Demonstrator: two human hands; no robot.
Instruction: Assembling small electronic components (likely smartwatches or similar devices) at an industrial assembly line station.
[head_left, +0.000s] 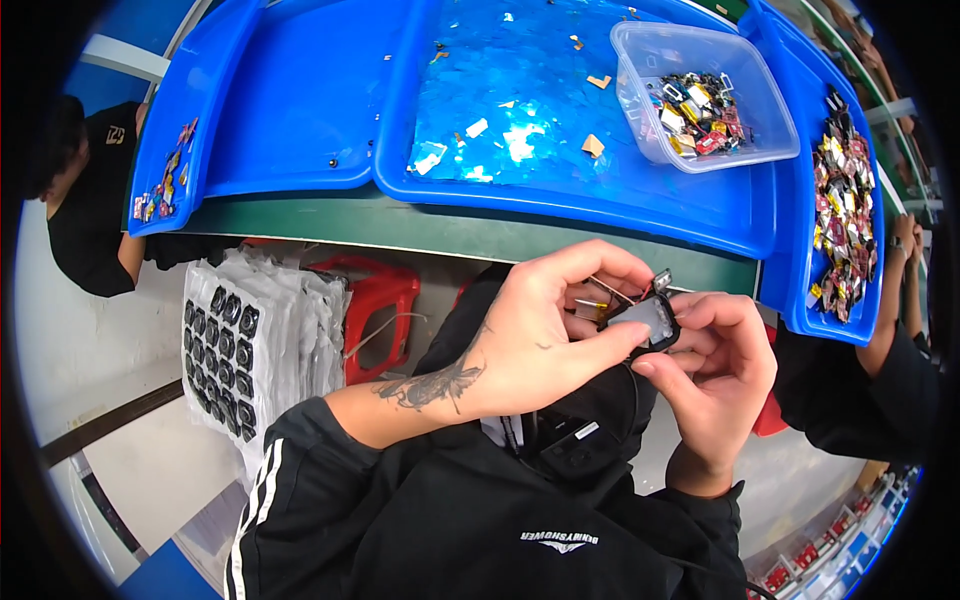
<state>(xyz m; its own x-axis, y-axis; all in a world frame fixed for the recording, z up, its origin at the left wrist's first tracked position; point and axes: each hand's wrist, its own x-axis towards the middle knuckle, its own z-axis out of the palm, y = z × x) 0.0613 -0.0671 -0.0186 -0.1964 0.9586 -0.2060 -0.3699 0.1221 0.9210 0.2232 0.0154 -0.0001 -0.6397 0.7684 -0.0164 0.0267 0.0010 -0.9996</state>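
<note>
- Head view: the left hand (pixel 545 335) pinches a small black-framed part (pixel 655 320) near the green table (pixel 450 226), thumb over its grey face.
- The part lies between both hands; the right hand (pixel 722 360) curls at its right rim, pinching or not cannot be told; long axis unclear.

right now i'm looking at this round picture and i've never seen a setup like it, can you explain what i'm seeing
There's no machine here: these are a person's bare hands, seen from a wide fisheye camera on their head, so straight edges bend. The left hand holds a small black-framed part; the right hand has fingers at its edge, though its grip is unclear. On the green table sit blue trays. One carries a clear plastic bin of mixed small parts; another, at right, holds a heap of them.
</note>
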